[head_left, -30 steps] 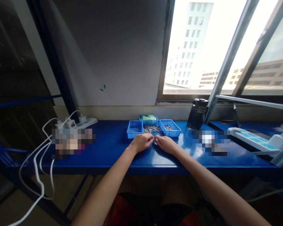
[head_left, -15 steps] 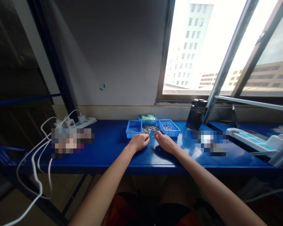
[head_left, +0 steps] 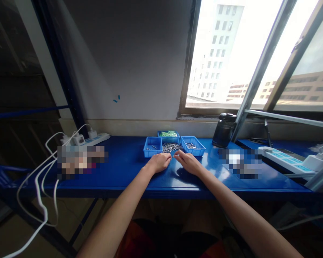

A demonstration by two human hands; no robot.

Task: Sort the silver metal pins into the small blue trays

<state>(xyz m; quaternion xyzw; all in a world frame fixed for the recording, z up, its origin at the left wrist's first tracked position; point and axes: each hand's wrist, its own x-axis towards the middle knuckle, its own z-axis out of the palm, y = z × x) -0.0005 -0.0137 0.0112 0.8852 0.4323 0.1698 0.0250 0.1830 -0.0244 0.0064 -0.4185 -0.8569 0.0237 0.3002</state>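
Note:
My left hand (head_left: 159,162) is closed over the blue table, its fingertips pinched together. Facing it, my right hand (head_left: 187,162) is also closed in a pinch, and the fingertips of both nearly meet. Something tiny shows between them, too small to name. Just beyond the fingers lies a loose pile of thin metal pieces (head_left: 172,147), like pins or rivets. A blue bin (head_left: 152,154) on the left holds a few such pieces. The blue bin (head_left: 196,152) on the right has more of them. Behind the pile, another blue bin (head_left: 168,139) contains green packets (head_left: 168,133).
A dark bottle (head_left: 224,130) stands at the back right near a metal post. Power strips lie at the left (head_left: 98,139) and right (head_left: 284,160), with white cables (head_left: 40,195) hanging off the left side. Two blurred patches cover parts of the blue table (head_left: 129,179).
My right fingertips have shifted slightly left, and the gap between my two hands has narrowed. The bins and the pile stay where they were.

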